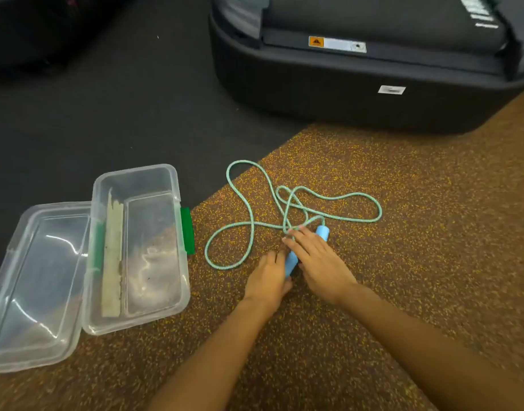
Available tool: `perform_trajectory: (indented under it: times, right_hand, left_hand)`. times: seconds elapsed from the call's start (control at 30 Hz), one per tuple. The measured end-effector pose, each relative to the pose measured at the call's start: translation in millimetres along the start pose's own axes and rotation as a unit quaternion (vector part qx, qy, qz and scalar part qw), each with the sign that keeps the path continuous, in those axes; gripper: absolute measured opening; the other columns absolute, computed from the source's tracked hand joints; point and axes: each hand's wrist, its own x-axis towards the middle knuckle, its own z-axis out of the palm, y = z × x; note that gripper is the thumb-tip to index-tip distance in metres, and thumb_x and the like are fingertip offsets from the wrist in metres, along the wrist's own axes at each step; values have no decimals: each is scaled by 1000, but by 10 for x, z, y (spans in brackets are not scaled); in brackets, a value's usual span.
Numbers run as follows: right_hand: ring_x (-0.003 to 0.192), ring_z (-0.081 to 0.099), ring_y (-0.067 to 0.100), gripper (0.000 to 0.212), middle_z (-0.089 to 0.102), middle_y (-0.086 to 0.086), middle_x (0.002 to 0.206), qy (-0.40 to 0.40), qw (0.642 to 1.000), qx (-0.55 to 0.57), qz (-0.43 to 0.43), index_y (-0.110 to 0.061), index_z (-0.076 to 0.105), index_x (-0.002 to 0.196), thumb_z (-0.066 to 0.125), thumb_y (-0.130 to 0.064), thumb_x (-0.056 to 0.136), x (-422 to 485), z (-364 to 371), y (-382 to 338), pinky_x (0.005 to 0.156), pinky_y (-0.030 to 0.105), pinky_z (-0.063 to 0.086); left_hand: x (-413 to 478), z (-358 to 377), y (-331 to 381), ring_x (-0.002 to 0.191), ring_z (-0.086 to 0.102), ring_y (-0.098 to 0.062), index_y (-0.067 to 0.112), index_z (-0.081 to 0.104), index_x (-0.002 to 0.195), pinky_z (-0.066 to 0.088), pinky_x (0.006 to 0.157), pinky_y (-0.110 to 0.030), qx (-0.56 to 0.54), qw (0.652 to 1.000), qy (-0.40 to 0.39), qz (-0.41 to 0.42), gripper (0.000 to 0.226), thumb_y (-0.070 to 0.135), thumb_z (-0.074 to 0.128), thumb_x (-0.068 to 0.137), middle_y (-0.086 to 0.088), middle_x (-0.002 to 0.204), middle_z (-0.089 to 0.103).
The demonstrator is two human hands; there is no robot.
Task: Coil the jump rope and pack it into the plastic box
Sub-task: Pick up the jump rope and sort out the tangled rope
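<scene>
We lay both hands, left hand [268, 277] and right hand [317, 261], on the blue handles [291, 262] right of the plastic box [177, 232]; neither has clenched yet; we should grip them together, then wind the loose rope [251, 221] evenly.

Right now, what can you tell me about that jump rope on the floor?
The jump rope is a braided mint-green cord with light blue handles that look like plastic or foam. It lies uncoiled in loose, crossing loops on the speckled brown floor mat, right of the open plastic box and not touching it. Both handles lie together under the hands: the left hand and right hand rest on them.
</scene>
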Motion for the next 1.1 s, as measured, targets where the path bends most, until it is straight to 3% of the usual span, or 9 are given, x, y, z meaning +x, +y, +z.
perform_trajectory:
  times: [0.1, 0.23, 0.37, 0.5, 0.6, 0.67, 0.83, 0.97, 1.1]
  right_hand:
    - [145, 9, 18, 72, 22, 2, 154, -61, 996, 56, -32, -17, 20, 145, 38, 6, 79, 80, -101, 9, 120, 35, 5]
    - [144, 13, 12, 61, 31, -3, 151, -109, 990, 69, -48, -23, 24, 143, 41, -6, 87, 249, -152, -63, 116, 33, -8]
    - [130, 38, 13, 34, 55, -2, 127, -95, 990, 83, -64, -24, 49, 124, 48, -20, 90, 411, -257, -163, 115, 34, -6]
    - [117, 48, 18, 24, 63, -1, 113, -63, 992, 39, -103, -20, 57, 111, 52, -22, 88, 563, -529, -197, 114, 31, 7]
    - [108, 54, 25, 24, 66, 6, 107, -87, 994, 12, -57, -18, 62, 106, 51, -31, 90, 605, -836, -100, 97, 33, 33]
    - [96, 59, 25, 25, 66, 7, 95, -115, 992, 54, -13, -17, 64, 100, 51, -35, 90, 572, -1027, 3, 78, 32, 40]
    - [51, 49, 2, 20, 54, -4, 62, -125, 960, 247, 40, -11, 68, 94, 59, -27, 87, 472, -1297, 133, 47, 8, 34]
    - [42, 43, 0, 12, 50, -2, 58, -129, 917, 375, 34, -13, 67, 87, 59, -22, 87, 460, -1402, 20, 43, 10, 32]
    - [40, 37, 1, 14, 48, 1, 58, -146, 892, 427, 15, -14, 67, 90, 56, -22, 89, 511, -1525, -130, 40, 12, 29]
  left_hand:
    - [-31, -96, -84, 120, 41, -26, 11, 35, 136, 38, 94, -35, 15, 1000, -10, -23, 57, 24, 58, 85, -9, 128, 45]
    - [-118, -317, -320, 119, 40, -25, 19, 38, 137, 37, 96, -35, 28, 999, -6, -39, 59, 25, 59, 83, -7, 127, 45]
    - [-181, -552, -537, 116, 42, -22, 27, 44, 133, 38, 92, -33, 43, 999, 9, -26, 55, 25, 60, 80, -3, 124, 47]
    - [-146, -765, -510, 113, 43, -21, 27, 49, 125, 39, 90, -33, 28, 999, 30, 0, 50, 24, 63, 77, -1, 119, 49]
    - [-98, -927, -486, 107, 43, -20, 25, 53, 117, 38, 83, -31, 29, 997, 69, 12, 43, 22, 65, 76, 0, 113, 50]
    - [-90, -1017, -536, 106, 43, -22, 23, 55, 113, 37, 82, -31, 14, 996, 91, 5, 39, 19, 66, 75, -2, 111, 52]
    - [-69, -1085, -578, 109, 42, -22, 19, 56, 114, 38, 90, -35, -24, 997, 73, 5, 40, 13, 66, 77, -3, 114, 51]
    - [-49, -1035, -527, 101, 51, -23, 13, 56, 109, 40, 83, -33, -74, 997, 24, 23, 35, 9, 67, 75, -7, 109, 55]
    - [-60, -1070, -418, 86, 57, -19, 11, 57, 107, 42, 70, -28, -188, 982, -14, 12, 35, 2, 65, 75, -7, 102, 62]
